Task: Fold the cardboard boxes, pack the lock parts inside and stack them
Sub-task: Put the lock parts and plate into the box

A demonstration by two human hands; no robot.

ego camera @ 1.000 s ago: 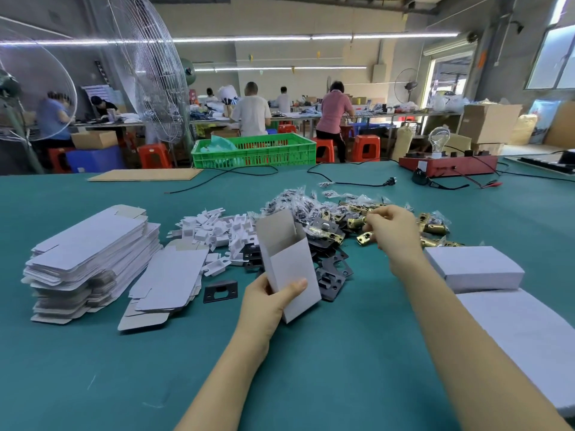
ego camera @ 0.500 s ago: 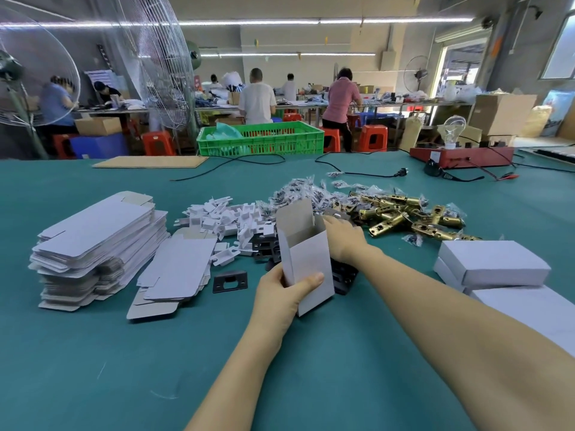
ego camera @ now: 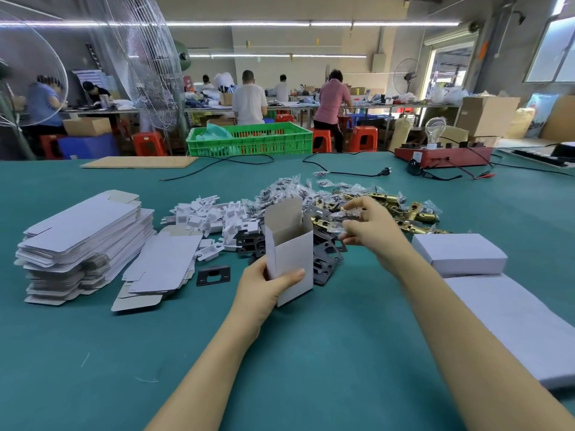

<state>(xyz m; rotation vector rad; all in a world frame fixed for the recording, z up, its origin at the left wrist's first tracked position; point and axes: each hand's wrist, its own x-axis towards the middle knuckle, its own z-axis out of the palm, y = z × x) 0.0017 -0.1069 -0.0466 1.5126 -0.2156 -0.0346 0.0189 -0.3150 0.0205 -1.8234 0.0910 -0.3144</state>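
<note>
Green cloth covers the big table (ego camera: 311,353), and people work at other tables far behind it. The left hand (ego camera: 264,290) grips an open box (ego camera: 291,253) near its bottom, with the thumb across the front. The box stands upright, its top flap up and its mouth open. The right hand (ego camera: 370,227) is just right of the box mouth, above the parts. Its fingers pinch a small clear bag (ego camera: 347,216) with something inside; I cannot tell what.

The box looks light and thin. It will likely bend if squeezed hard, so holding it low by the sides seems best. The bag looks soft and slippery, so a pinch at its edge should work.

Gold lock parts (ego camera: 404,209) lie in a pile behind the right hand. They look hard and heavy. Black plates (ego camera: 323,259) lie right behind the box, and one black plate (ego camera: 213,274) lies alone to its left. White plastic bits (ego camera: 214,216) sit further back. Flat boxes (ego camera: 84,234) are stacked on the left. Closed white boxes (ego camera: 460,256) sit on the right, near the right arm, and could get bumped. The raised flap may get in the way when the bag goes in.
</note>
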